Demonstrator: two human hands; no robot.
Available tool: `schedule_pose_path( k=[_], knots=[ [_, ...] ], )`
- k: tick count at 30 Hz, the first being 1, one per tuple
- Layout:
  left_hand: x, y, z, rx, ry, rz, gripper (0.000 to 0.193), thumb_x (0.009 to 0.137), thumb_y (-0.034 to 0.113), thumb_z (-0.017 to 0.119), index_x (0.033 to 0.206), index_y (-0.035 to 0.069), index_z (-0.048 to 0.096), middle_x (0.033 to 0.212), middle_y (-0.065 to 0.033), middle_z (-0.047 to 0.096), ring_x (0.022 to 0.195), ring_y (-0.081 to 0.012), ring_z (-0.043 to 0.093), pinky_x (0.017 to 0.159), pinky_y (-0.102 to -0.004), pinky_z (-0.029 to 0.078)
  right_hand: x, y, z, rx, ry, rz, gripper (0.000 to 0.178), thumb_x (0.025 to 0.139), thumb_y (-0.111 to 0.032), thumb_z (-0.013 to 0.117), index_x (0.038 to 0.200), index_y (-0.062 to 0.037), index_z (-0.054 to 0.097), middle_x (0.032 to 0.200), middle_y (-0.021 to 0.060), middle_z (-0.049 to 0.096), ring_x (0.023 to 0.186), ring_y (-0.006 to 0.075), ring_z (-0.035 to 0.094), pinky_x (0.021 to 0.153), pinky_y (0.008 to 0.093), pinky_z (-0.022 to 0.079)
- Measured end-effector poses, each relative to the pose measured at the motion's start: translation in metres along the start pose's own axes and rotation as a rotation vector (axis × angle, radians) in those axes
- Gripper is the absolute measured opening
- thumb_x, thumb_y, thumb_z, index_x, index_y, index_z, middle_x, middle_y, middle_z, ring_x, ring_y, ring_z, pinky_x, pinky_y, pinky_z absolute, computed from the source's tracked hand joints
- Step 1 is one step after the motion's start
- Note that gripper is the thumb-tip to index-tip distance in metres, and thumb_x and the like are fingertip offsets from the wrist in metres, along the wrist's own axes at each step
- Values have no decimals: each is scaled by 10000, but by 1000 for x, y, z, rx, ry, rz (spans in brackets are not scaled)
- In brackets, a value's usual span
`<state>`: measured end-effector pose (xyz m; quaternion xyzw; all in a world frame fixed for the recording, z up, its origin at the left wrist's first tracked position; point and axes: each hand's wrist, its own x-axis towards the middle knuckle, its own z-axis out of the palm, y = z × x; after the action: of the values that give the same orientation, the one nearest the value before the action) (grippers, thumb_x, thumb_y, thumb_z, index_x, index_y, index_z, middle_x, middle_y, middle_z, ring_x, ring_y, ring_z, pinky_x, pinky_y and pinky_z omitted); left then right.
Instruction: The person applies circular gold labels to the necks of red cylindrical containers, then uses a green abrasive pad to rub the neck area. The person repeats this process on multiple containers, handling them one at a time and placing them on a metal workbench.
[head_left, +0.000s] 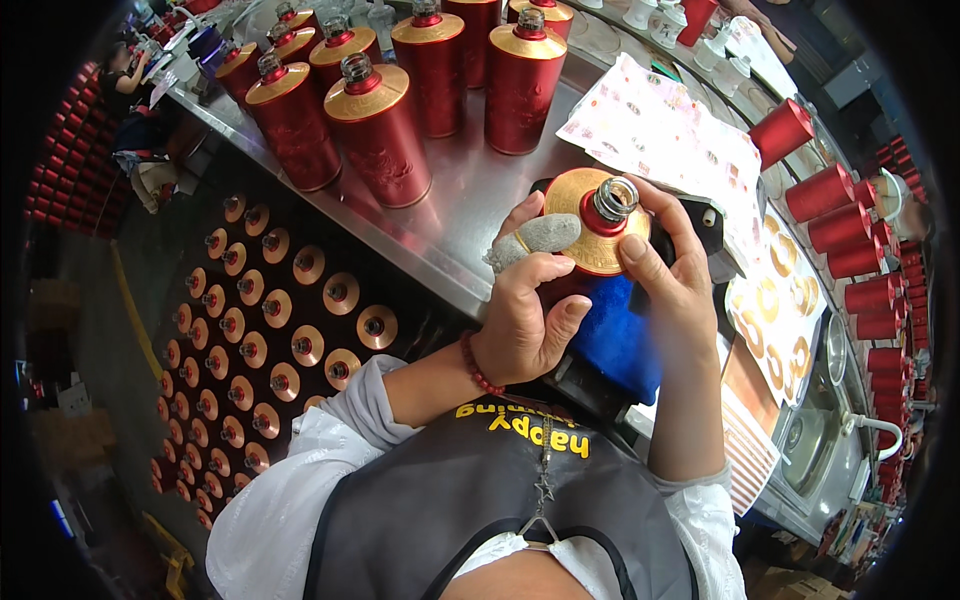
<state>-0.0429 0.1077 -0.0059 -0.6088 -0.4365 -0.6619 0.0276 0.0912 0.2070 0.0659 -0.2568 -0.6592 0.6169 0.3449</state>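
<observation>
A red bottle (590, 262) with a gold shoulder and a clear, uncapped glass neck is held tilted in front of my chest. My left hand (530, 310) grips its left side; a grey cloth sleeve (545, 234) covers one finger, which lies across the gold shoulder. My right hand (680, 260) curls around the right side, the thumb pressing the gold surface by the neck. Below the bottle is a bright blue cloth (615, 335), on or against a dark support. Much of the bottle's body is hidden by my hands.
Several similar bottles (380, 130) stand on the metal table (460, 200). Many more (285, 380) are packed on the left, below table height. To the right are printed sticker sheets (670, 130), gold rings on a sheet (785, 300), a sink (805, 440) and a row of red containers (840, 228).
</observation>
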Motion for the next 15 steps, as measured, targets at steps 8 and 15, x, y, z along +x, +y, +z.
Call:
schedule_pose_path(
  k=[8, 15],
  knots=[
    [4, -5, 3, -125, 36, -90, 574, 990, 386, 623, 1338, 26, 342, 1382, -231, 438, 1379, -401, 383, 1163, -522, 269, -5, 3, 1, 60, 115, 67, 315, 1019, -221, 583, 1263, -23, 599, 956, -12, 581, 762, 33, 467, 644, 187, 390],
    [26, -34, -17, -547, -98, -323, 554, 1037, 441, 533, 1379, 15, 437, 1358, -135, 511, 1273, -186, 491, 1098, -332, 371, -20, 10, -5, -196, 94, -178, 443, 1053, -302, 525, 1370, 7, 549, 1290, 104, 571, 1063, 172, 541, 905, 297, 459]
  ],
)
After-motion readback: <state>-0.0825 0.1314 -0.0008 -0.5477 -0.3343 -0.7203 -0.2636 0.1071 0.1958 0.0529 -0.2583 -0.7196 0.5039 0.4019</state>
